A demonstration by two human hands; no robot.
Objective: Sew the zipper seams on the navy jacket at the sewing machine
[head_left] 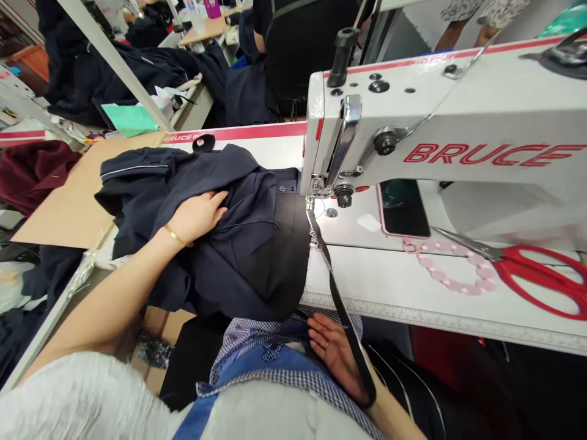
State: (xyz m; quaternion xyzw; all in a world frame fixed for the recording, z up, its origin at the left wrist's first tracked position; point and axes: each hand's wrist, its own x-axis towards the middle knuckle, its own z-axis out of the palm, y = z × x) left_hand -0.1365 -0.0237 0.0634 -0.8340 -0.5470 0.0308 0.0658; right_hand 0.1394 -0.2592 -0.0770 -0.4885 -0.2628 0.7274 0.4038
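Note:
A dark navy garment (215, 244) lies bunched on the sewing table, its waistband edge beside the needle area of the white sewing machine (458, 134). My left hand (199, 214) rests on the garment, its fingers partly under a fold; whether they pinch cloth is unclear. A black zipper strip (337, 293) runs from the presser foot (310, 205) down over the table edge and hangs across my right wrist. Below the table edge, over my lap, my right hand (334, 351) lies palm up with its fingers loosely spread, holding nothing.
Red-handled scissors (518, 263), a pink beaded strap (477, 278) and a phone (403, 208) lie under and before the machine arm. Brown cardboard (68, 201) is at the left, with maroon cloth (36, 171) beyond. Another person (307, 49) sits behind the table.

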